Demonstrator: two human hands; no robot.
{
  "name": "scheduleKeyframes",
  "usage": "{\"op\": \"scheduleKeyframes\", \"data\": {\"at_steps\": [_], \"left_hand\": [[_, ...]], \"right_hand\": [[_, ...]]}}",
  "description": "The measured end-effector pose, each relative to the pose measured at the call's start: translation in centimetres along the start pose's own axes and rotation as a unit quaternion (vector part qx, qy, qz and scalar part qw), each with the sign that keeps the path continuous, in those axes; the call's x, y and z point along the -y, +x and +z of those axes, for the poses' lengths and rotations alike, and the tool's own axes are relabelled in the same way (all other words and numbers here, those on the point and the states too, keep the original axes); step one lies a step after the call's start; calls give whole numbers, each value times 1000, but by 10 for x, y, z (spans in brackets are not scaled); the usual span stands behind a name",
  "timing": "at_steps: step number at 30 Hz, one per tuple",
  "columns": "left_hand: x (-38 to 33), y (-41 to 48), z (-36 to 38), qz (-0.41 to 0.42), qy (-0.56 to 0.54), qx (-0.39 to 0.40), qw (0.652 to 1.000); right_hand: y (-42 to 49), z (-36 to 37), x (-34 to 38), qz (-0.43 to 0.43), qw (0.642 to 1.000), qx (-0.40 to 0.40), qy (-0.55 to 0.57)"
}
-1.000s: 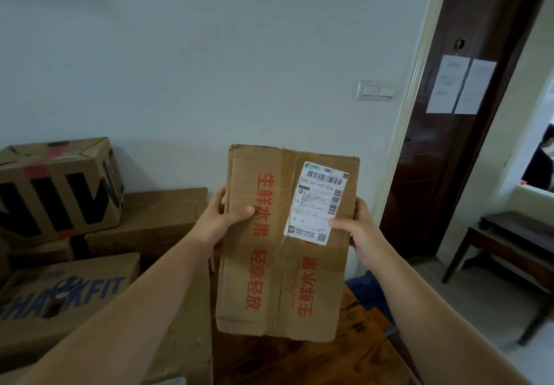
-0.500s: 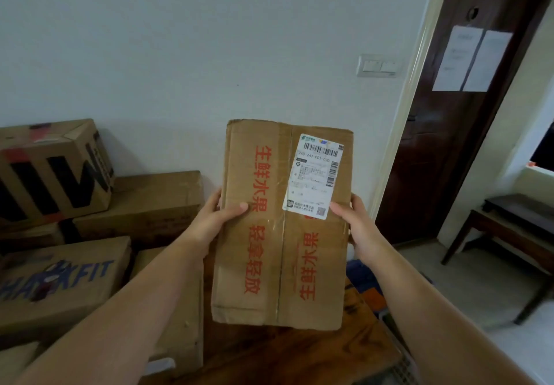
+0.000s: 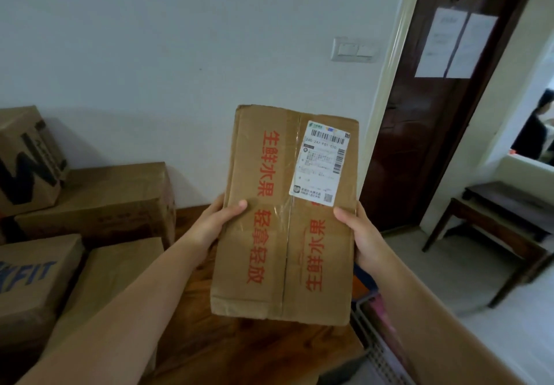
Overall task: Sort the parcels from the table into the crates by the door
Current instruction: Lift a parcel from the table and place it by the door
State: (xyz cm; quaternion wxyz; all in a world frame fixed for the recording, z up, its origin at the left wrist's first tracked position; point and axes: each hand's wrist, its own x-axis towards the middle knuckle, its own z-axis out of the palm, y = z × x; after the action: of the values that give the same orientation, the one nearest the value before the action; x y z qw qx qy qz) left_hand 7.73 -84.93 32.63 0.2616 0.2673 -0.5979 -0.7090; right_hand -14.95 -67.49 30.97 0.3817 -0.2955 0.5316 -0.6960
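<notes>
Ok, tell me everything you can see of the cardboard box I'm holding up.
The box is flat, brown cardboard, worn, with its lower edge crumpled. Red Chinese characters run in columns down the front, and clear tape covers the middle seam. A white shipping label with barcodes sits at the upper right. It is held upright in the air. The left hand and right hand grip its side edges, thumbs on the front.

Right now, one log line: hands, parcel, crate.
parcel: held above table, label toward camera | left hand: grips its left edge | right hand: grips its right edge | crate: lower right, parcel not in it
</notes>
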Motion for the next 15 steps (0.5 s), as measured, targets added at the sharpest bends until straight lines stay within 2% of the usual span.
{"op": "scheduleKeyframes", "data": {"at_steps": [4, 8, 15], "left_hand": [[-2, 40, 13, 13, -4, 16, 1000], [2, 88, 29, 15, -12, 36, 999], [8, 173, 74, 6, 24, 68, 997]], "right_hand": [[22, -22, 8, -16, 999, -27, -12], [57, -44, 27, -32, 999, -21, -28], [104, -97, 47, -54, 995, -78, -42]]}}
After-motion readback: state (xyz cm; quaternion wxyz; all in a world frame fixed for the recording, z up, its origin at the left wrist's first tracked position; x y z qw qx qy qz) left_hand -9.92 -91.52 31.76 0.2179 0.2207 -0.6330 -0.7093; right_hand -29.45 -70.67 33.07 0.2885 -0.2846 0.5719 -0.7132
